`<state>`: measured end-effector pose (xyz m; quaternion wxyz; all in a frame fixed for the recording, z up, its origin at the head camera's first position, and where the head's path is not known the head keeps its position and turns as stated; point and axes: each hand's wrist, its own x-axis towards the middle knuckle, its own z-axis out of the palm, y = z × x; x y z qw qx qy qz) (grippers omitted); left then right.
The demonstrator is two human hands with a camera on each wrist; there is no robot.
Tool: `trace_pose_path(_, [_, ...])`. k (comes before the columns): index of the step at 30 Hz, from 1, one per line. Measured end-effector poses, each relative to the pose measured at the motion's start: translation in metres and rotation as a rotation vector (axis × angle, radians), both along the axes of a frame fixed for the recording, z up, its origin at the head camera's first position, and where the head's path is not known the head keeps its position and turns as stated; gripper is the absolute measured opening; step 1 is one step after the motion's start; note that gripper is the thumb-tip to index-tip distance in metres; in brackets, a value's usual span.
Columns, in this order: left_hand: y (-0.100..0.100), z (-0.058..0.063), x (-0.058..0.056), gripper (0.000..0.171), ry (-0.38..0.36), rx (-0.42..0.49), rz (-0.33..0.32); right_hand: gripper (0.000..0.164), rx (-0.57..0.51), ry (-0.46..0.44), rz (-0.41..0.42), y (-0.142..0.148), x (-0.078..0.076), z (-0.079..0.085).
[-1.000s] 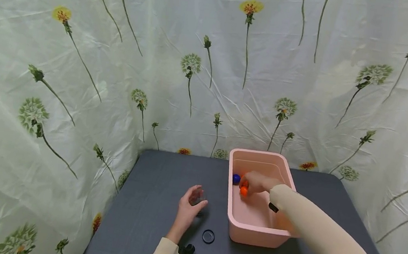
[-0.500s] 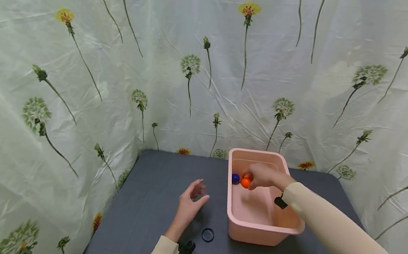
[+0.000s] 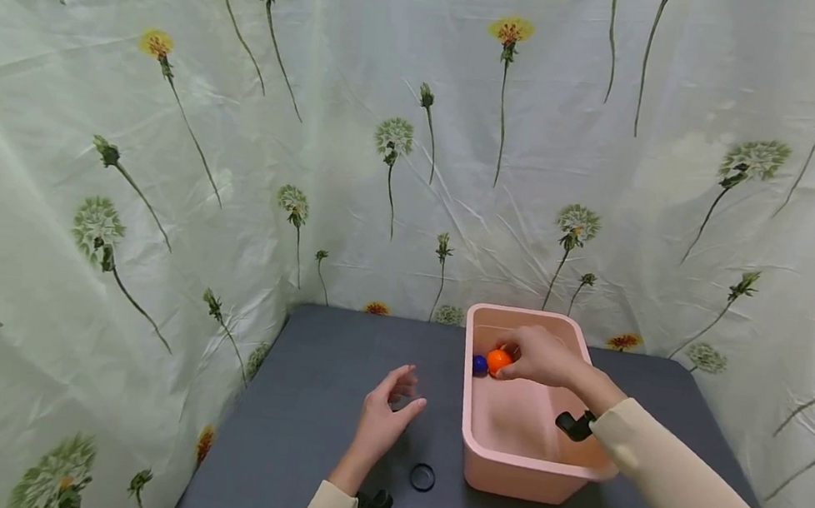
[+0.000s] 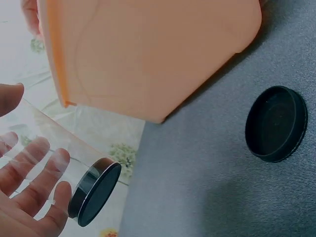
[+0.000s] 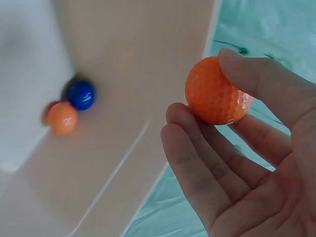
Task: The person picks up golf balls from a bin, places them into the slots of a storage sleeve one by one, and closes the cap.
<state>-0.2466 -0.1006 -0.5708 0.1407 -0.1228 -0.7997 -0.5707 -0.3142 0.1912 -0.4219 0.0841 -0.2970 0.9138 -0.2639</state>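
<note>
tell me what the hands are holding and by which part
The right hand pinches an orange ball by opposite sides; the left hand holds a clear container around its side.

Glossy dimpled orange ball (image 5: 215, 91), smooth plastic bin (image 4: 148, 49), clear glossy container (image 4: 81, 150), textured cloth-like tabletop (image 4: 197, 163).

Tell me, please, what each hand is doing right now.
Left hand: holding a clear container, fingers curved round it.
Right hand: holding an orange ball between thumb and fingers.
</note>
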Motion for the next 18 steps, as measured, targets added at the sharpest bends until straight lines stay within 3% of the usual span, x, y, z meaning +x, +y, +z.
trace_pose_path(9, [-0.001,0.012,0.008,0.056,0.059,-0.025,-0.019,0.034,-0.109,0.012,-0.056,-0.003,0.027,0.006])
trace_pose_path(18, [0.006,0.021,0.014,0.053,0.070,-0.083,0.001,0.035,-0.264,0.002,-0.060,-0.012,0.043,-0.004])
